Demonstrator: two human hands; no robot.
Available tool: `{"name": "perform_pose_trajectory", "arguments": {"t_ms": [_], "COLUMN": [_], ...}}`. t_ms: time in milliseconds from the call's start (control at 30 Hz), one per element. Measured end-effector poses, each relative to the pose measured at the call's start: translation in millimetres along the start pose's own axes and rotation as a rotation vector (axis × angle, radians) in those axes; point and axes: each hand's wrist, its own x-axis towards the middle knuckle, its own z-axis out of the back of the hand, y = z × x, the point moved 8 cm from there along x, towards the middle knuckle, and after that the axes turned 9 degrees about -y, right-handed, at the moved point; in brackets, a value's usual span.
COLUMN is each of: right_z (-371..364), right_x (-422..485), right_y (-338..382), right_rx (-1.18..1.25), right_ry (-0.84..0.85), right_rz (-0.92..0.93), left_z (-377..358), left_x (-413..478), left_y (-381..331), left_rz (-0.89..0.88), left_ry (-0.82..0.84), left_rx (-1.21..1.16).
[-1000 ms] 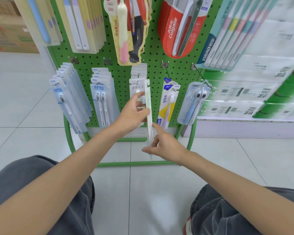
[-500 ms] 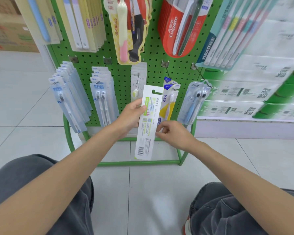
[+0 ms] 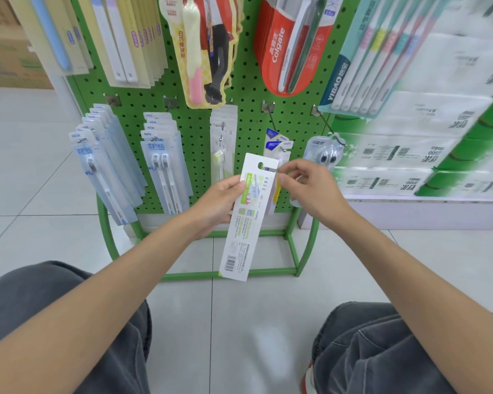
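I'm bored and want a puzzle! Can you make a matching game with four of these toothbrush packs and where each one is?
Things:
1. barcode pack
2. Colgate pack
3. googly-eyed pack
4. twin-brush pack

Places:
A. upper row, red
B. lower row, far right peg
C. gripped by the left hand, pinched by the right hand
D. lower row, second peg from the left

Pairs: 1-C, 2-A, 3-B, 4-D

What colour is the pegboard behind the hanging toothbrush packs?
The pegboard is green with rows of small dark holes; head view.
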Motion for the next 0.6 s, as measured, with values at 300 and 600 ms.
{"name": "perform_pose_trajectory", "arguments": {"t_ms": [300,600], "right_z": [-11.9,-20.6], "right_x": [3.0,12.0], "right_y": [13.0,21.8], "right_rx": [0.058,0.11], "right_ry": [0.032,0.036], "right_rz": [-0.001,-0.035], "left_z": [-1.4,3.9], "left_x": [1.5,2.2], "left_y": [-4.0,-10.0], "left_rz": [-0.055,-0.037], "left_ry": [0.007,-0.004], "left_rx": [-0.062,-0.162]}}
